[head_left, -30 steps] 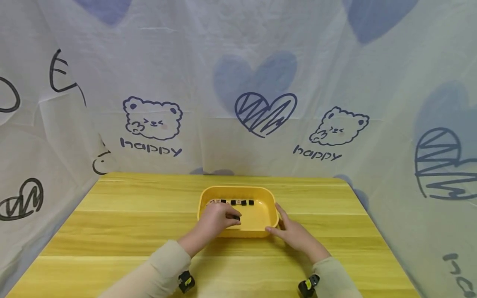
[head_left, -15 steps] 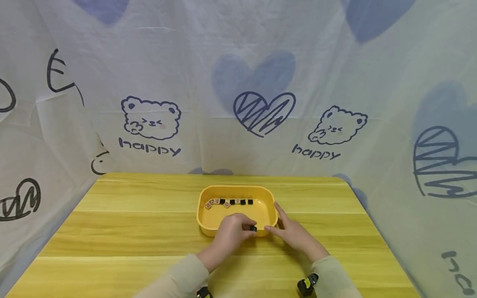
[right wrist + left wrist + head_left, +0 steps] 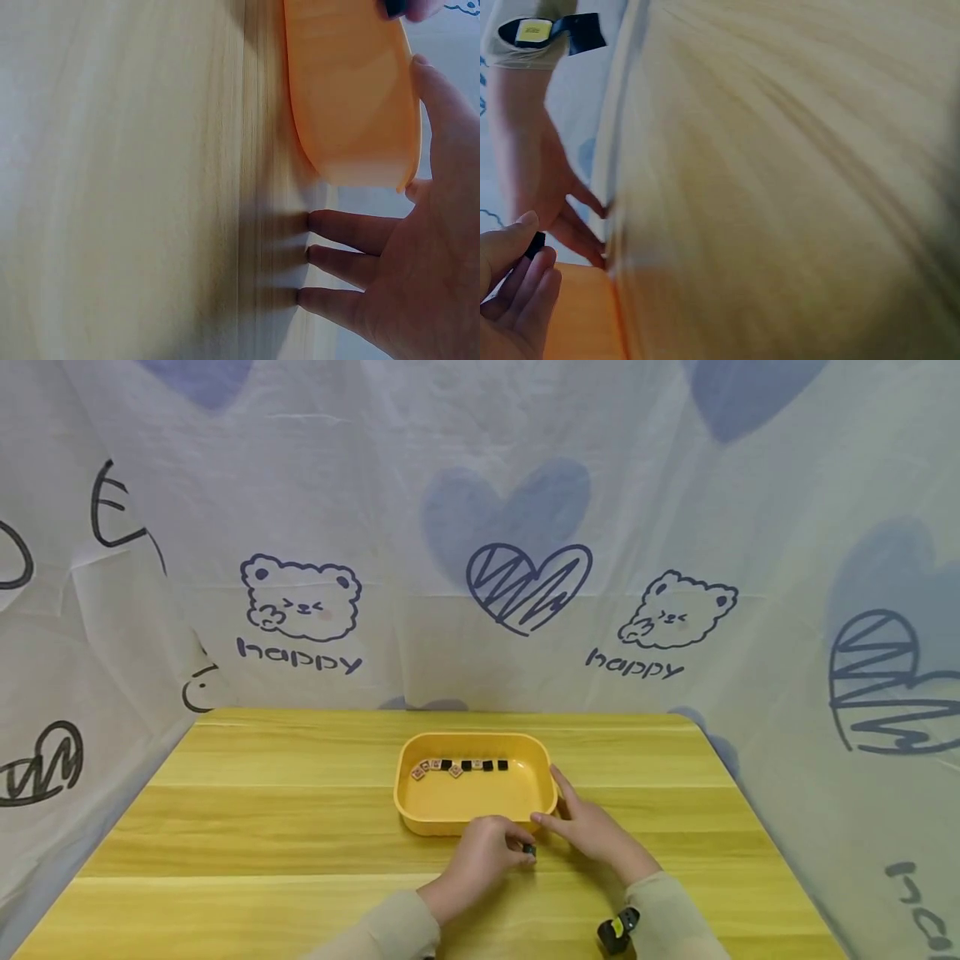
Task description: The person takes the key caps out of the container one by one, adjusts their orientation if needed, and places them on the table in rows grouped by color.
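Observation:
A yellow plastic tray (image 3: 480,795) sits on the table in the head view. Along its back wall lie several small blocks: black ones (image 3: 502,765) and pale ones (image 3: 456,771) with printed faces. In front of the tray, my left hand (image 3: 483,856) pinches a small black block (image 3: 529,850) between thumb and fingers. The left wrist view shows this black block (image 3: 535,244) at the fingertips too. At the tray's front right corner, my right hand (image 3: 596,831) has its thumb against the rim. In the right wrist view, several straight fingers (image 3: 352,229) reach down to the table beside the tray (image 3: 352,112).
The wood-grain table (image 3: 262,827) extends to both sides of the tray. Behind it hangs a pale curtain (image 3: 405,527) printed with hearts and bears. A black wrist device (image 3: 618,931) is on the right sleeve.
My left hand has moved from inside the tray, over its front rim, to the table side, carrying the black block forward and right. My right hand stays at the corner.

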`<state>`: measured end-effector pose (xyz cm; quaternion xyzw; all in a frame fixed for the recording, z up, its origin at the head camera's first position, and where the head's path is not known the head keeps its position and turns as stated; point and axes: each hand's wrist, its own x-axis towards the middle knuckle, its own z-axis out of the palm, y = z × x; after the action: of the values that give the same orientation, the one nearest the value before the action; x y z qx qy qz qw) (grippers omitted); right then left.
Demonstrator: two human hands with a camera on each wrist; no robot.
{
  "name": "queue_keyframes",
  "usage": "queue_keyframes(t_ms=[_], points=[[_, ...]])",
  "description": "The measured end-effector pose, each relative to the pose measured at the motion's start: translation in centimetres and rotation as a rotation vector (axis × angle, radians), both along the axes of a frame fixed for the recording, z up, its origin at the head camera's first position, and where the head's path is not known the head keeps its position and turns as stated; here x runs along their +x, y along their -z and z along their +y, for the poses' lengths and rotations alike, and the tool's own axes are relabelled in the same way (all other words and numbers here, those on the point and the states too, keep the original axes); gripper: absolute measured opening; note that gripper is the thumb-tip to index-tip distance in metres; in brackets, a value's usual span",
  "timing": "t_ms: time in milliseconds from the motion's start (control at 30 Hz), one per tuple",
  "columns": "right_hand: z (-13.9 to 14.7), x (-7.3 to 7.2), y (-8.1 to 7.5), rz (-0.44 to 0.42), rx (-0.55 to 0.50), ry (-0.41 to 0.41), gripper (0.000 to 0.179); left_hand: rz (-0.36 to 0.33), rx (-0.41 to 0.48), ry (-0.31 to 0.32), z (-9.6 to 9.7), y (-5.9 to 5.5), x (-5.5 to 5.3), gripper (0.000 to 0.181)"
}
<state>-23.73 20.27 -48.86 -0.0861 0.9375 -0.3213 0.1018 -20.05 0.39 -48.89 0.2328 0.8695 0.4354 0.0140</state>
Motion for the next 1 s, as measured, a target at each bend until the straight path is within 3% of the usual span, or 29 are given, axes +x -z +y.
queue_keyframes(t_ms=[200,600,1000], points=[[0.0,0.0,0.1,0.006,-0.010,-0.006,0.094,-0.056,-0.024,0.058,0.4,1.2,-0.3,0.016],[0.3,-0.3,0.3,0.001,-0.003,-0.003,0.092,0.008,-0.149,0.110,1.1,2.3,-1.2,0.013],[0.2,-0.2,0.3,-0.011,-0.011,0.004,0.092,0.024,-0.162,0.043,1.2,2.5,-1.1,0.012]])
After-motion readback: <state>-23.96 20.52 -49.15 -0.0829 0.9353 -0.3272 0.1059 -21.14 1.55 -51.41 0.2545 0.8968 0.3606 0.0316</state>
